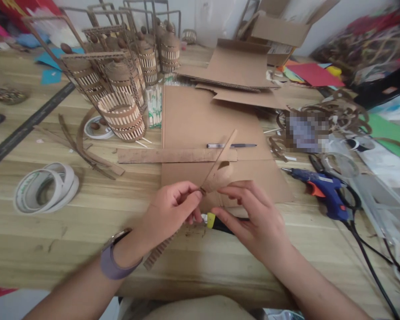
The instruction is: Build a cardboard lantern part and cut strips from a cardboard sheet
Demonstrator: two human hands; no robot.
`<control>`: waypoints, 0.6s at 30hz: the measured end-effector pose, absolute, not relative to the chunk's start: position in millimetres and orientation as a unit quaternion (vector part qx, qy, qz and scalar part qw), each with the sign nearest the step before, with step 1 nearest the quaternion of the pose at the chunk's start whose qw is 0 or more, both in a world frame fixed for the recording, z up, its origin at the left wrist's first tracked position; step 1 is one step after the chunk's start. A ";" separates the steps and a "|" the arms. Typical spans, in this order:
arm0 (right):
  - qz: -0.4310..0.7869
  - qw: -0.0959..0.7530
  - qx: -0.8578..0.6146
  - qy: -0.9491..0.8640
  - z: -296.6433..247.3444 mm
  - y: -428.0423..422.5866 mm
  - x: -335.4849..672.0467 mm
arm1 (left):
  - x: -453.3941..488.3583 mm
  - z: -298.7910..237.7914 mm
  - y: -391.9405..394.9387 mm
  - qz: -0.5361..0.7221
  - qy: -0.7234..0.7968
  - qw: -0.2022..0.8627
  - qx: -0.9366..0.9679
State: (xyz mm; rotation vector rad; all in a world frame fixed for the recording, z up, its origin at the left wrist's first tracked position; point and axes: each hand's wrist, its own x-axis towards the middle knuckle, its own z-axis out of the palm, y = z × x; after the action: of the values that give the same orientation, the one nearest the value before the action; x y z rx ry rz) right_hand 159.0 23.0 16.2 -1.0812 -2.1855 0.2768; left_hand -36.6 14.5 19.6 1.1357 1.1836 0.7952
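My left hand (176, 204) pinches a thin strip of brown cardboard (222, 155) between thumb and fingers. One end of it slants up to the right; a ribbed, corrugated length (160, 251) hangs below the hand. A curled, pale brown flap (220, 177) stands beside the strip. My right hand (256, 218) is close by on the right, thumb and index finger apart, with the index fingertip near the flap; whether it touches cannot be told. Under the right hand lies a tool with a yellow and black handle (211, 220), partly hidden.
A large cardboard sheet (193, 111) bears a pen (243, 146) and a flat cardboard strip (140, 155). Tape rolls (20, 195) lie left, a blue glue gun (326, 186) with its cord right. Several stick-and-cardboard lanterns (122, 118) stand back left; curled strips (336, 111) are heaped back right.
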 end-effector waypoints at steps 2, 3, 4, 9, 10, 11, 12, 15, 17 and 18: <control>0.087 0.367 -0.394 -0.838 15.0 22.6 157.2 | -34.0 19.5 12.1 0.329 0.494 0.630 0.502; 0.086 0.372 -0.383 -0.841 14.9 22.5 156.1 | -33.3 19.4 11.0 0.323 0.483 0.634 0.510; 0.091 0.374 -0.375 -0.843 15.2 22.4 155.0 | -33.1 19.2 10.1 0.319 0.473 0.635 0.521; 0.126 0.391 -0.377 -0.830 18.8 19.8 151.5 | -36.5 17.0 6.8 0.300 0.448 0.607 0.583; 0.126 0.395 -0.377 -0.828 19.3 18.7 151.4 | -37.2 16.9 6.5 0.295 0.446 0.600 0.595; 0.122 0.400 -0.377 -0.826 19.7 17.7 151.3 | -37.6 17.1 6.2 0.292 0.444 0.593 0.605; 0.119 0.405 -0.378 -0.824 19.9 16.6 151.3 | -37.8 17.5 6.0 0.290 0.443 0.586 0.613; 0.121 0.420 -0.383 -0.814 19.8 14.1 150.9 | -37.1 17.8 5.4 0.299 0.439 0.571 0.626; 0.140 0.432 -0.385 -0.803 18.9 13.3 150.1 | -36.1 16.7 5.1 0.306 0.437 0.568 0.626; 0.153 0.438 -0.387 -0.797 18.2 13.0 149.5 | -35.7 16.0 4.9 0.306 0.439 0.568 0.626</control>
State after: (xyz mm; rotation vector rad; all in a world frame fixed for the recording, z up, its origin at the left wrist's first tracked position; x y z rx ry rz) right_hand 149.5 13.0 18.2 -0.9611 -1.9815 0.3796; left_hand -35.7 4.9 16.0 1.4699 1.0313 0.7190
